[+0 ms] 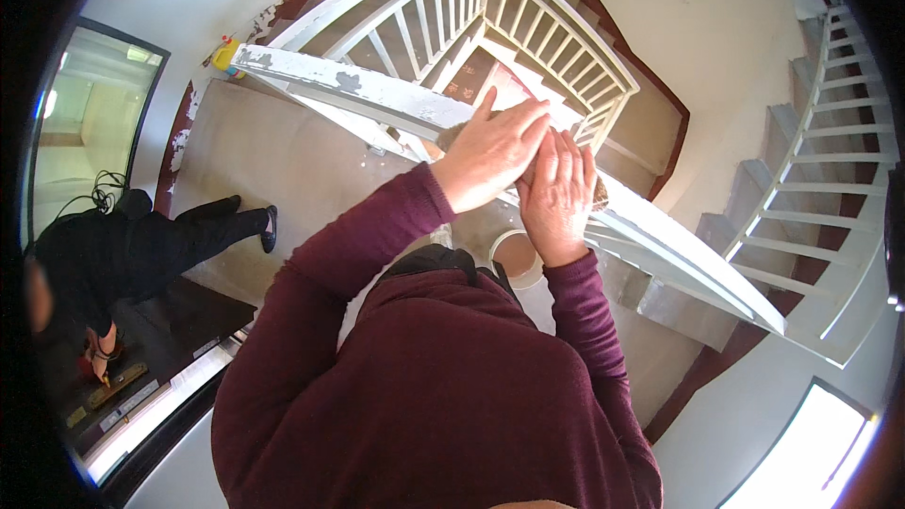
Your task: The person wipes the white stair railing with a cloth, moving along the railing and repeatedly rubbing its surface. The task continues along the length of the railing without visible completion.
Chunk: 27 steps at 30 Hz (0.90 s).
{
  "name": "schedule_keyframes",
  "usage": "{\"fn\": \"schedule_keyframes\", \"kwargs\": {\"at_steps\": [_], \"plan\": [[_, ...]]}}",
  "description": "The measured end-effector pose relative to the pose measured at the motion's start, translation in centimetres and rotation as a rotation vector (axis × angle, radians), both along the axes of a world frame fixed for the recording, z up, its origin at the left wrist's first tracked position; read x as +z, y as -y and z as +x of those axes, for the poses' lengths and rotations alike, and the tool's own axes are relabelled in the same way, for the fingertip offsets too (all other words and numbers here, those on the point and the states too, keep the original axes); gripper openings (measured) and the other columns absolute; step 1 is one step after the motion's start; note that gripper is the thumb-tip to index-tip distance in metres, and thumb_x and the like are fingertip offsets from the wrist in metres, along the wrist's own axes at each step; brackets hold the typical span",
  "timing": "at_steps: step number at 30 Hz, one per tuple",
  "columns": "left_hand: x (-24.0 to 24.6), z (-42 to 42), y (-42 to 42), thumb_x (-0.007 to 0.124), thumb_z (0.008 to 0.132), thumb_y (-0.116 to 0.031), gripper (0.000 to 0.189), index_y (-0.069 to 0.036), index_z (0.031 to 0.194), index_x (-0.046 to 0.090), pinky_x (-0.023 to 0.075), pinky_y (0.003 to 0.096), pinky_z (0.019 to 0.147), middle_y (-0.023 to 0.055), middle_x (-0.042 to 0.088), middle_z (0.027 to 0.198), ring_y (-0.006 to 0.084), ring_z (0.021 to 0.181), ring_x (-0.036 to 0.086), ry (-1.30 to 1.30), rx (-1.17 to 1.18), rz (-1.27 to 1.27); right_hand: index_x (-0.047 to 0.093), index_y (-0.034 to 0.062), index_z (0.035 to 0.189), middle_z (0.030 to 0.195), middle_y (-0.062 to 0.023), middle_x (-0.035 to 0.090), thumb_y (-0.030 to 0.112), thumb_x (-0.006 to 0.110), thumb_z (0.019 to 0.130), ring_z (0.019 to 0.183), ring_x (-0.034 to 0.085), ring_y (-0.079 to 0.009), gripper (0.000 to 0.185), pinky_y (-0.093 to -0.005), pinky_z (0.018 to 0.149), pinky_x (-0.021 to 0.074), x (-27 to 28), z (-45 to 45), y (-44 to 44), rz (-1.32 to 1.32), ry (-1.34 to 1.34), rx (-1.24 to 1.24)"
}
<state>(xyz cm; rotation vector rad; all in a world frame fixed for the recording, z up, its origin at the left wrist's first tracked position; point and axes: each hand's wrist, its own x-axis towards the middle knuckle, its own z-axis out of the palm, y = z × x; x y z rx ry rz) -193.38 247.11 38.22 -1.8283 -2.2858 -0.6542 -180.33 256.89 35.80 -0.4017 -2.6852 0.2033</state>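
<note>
Both of my hands lie over a brown cloth (600, 195) on the broad white top rail of the stair banister (396, 97). My left hand (495, 150) is flat, its fingers pointing up and right, thumb raised. Beside it, its fingertips touching or nearly touching the left one, my right hand (558, 198) presses down with its fingers lying side by side. Parts of the cloth show at the left and right of the hands; the rest is hidden beneath them. Paint is worn off the rail in grey patches. Below the rail stands a white bucket (497, 247) with brownish contents.
At the left, a co-worker in black (134, 247) stands by a dark surface (191, 311), a hand near a yellowish bar (119, 385). A yellow bottle (226, 56) is at the rail's far left end. Stairs (760, 177) with white railings surround the open stairwell.
</note>
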Motion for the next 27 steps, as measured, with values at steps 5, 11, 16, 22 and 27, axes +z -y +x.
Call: {"fn": "schedule_keyframes", "kwargs": {"at_steps": [5,11,16,22,27], "plan": [[-0.7,1.9,-2.0,0.065,0.094,-0.016,0.051,-0.001,0.139,0.047,0.0343,0.0663,0.113,0.0157,0.051,0.144,0.0272,0.134,0.052,0.027,0.012,-0.131,0.047,0.0014,0.142,0.143,-0.0139,0.052,0.017,0.077,0.077,0.140,0.044,-0.0320,0.073,-0.0555,0.120,0.0256,-0.1,2.5,-1.4,-0.006,0.051,-0.058],[-1.5,5.1,-4.6,0.062,0.092,-0.026,0.048,-0.003,0.134,0.056,0.0372,0.0519,0.107,0.0089,0.065,0.114,0.0234,0.111,0.061,-0.112,0.004,-0.028,0.042,0.0035,0.147,0.150,-0.0140,0.047,0.018,0.076,0.079,0.145,0.039,-0.0332,0.077,-0.0540,0.121,0.0208,0.7,5.8,-3.1,-0.035,0.057,-0.133],[-1.7,4.4,-4.2,0.058,0.094,-0.020,0.048,-0.005,0.140,0.051,0.0388,0.0429,0.109,0.0084,0.063,0.123,0.0205,0.116,0.061,0.035,-0.033,-0.053,0.040,0.0027,0.148,0.149,-0.0161,0.047,0.019,0.078,0.078,0.146,0.036,-0.0346,0.082,-0.0577,0.121,0.0171,0.5,5.4,-2.8,-0.006,0.117,-0.160],[-1.3,4.1,-3.6,0.058,0.094,-0.017,0.049,-0.003,0.140,0.050,0.0388,0.0450,0.112,0.0098,0.061,0.127,0.0226,0.120,0.059,0.080,-0.065,-0.032,0.037,0.0013,0.149,0.151,-0.0161,0.043,0.021,0.079,0.079,0.147,0.033,-0.0342,0.084,-0.0604,0.121,0.0132,0.4,5.3,-2.5,0.016,0.158,-0.140],[-1.0,1.1,-1.0,0.061,0.094,-0.016,0.055,-0.003,0.144,0.044,0.0330,0.0541,0.118,0.0129,0.056,0.134,0.0241,0.128,0.055,0.110,-0.068,-0.086,0.037,0.0016,0.149,0.151,-0.0161,0.043,0.027,0.078,0.081,0.147,0.034,-0.0343,0.083,-0.0615,0.121,0.0138,0.5,1.9,-0.4,0.031,0.158,-0.107]]}}
